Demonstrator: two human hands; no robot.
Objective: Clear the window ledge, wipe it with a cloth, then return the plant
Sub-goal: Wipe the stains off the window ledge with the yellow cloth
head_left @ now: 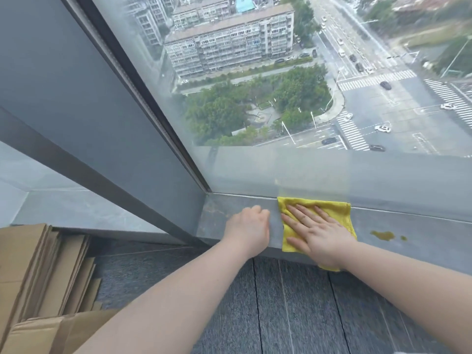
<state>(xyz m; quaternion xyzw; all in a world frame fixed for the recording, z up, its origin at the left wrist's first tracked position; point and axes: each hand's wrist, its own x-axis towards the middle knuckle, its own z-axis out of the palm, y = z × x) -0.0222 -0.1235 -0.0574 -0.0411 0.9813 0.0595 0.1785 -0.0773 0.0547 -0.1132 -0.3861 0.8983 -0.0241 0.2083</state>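
1. Where the floor meets the wall at far left, flattened cardboard sheets (43, 272) lean in a stack, well apart from the work and out of the way of anything wiped off the ledge.
2. Next comes the dark window frame (143, 103), which slants down to the ledge's left corner; that corner marks the end of the surface to be wiped.
3. The window ledge (421, 241) runs rightward from that corner and carries no plant, so the clearing step looks done; the plant itself is not in view.
4. The left hand (249, 229) rests on the ledge just left of the cloth, its fingers (258, 212) curled under and holding nothing. I judge it is there as a brace, to steady the person leaning in.
5. The yellow cloth (332, 209) lies flat on the ledge, its far edge against the glass and its near edge hanging over the front lip, so one pass can cover the full depth.
6. The right hand (316, 232) presses down on the cloth with fingers (296, 213) straight and spread, which gives broad, even pressure for wiping rather than a grip.
7. A brownish spill (383, 235) sits on the ledge near the cloth's right edge, apart from it and not yet wiped; it is likely the next target.
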